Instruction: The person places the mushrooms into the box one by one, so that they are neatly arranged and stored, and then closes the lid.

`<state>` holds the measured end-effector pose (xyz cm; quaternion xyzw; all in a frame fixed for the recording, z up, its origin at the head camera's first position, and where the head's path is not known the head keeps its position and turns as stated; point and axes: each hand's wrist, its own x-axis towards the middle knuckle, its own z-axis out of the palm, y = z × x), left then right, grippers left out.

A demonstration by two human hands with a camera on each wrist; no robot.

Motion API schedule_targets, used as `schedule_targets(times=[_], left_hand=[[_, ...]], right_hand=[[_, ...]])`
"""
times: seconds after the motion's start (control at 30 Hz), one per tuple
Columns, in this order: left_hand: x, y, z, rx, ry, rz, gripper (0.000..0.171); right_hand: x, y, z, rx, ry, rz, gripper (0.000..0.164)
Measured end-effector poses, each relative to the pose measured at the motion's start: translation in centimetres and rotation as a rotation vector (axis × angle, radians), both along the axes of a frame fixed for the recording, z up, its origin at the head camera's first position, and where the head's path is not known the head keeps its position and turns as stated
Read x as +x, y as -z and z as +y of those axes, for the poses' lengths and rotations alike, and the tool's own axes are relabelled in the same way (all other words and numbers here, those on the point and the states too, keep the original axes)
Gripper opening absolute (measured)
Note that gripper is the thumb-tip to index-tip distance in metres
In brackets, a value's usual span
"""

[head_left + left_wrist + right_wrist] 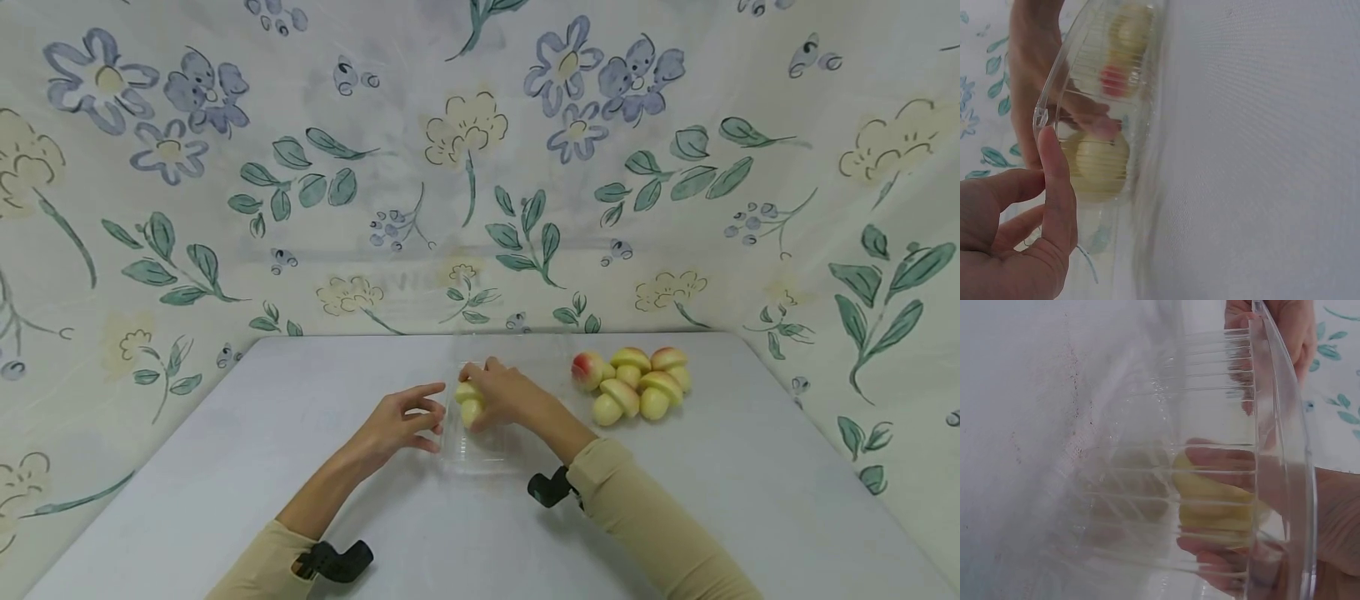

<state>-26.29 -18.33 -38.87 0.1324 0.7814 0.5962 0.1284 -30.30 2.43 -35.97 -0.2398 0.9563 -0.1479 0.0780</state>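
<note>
A clear plastic box (491,462) with ribbed walls stands on the table. Inside it, toward its left side, my right hand (504,393) grips a yellow mushroom-shaped piece (470,407), thumb on the near side and fingers over the far side. In the right wrist view the piece (1213,500) and the fingers show through the box wall. My left hand (401,423) is at the box's left side, fingers loosely bent and holding nothing. In the left wrist view a fingertip of the left hand (1029,231) is right at the rim (1041,117).
Several more mushroom-shaped pieces (630,385), yellow with reddish blush, sit grouped on the white table (300,400) just right of the box. A floral cloth (420,167) hangs behind the table's far edge. Each forearm carries a black wrist camera (341,562).
</note>
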Motion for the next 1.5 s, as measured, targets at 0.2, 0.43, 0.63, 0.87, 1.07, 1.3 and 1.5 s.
schedule_targets(times=[0.2, 0.43, 0.63, 0.87, 1.07, 1.3, 1.5], left_hand=[[-0.1, 0.1, 0.0, 0.0, -0.006, -0.008, 0.06], [-0.1, 0.5, 0.1, 0.013, -0.011, -0.019, 0.06], [-0.1, 0.6, 0.2, 0.004, -0.017, -0.022, 0.059], [-0.1, 0.6, 0.2, 0.008, -0.018, -0.022, 0.059], [-0.1, 0.4, 0.0, 0.016, -0.008, -0.018, 0.06], [-0.2, 0.2, 0.0, 0.014, -0.011, -0.02, 0.061], [-0.2, 0.3, 0.1, 0.009, -0.018, -0.026, 0.06]], right_hand=[[0.0, 0.3, 0.0, -0.005, 0.018, -0.014, 0.068], [0.1, 0.7, 0.0, -0.003, 0.018, -0.006, 0.068], [0.2, 0.7, 0.1, -0.007, 0.033, 0.007, 0.066], [0.2, 0.9, 0.5, -0.027, 0.028, 0.028, 0.065], [0.3, 0.6, 1.2, -0.051, 0.006, 0.03, 0.066], [0.9, -0.3, 2.5, -0.093, 0.004, 0.025, 0.064], [1.1, -0.5, 3.2, -0.082, -0.007, 0.05, 0.065]])
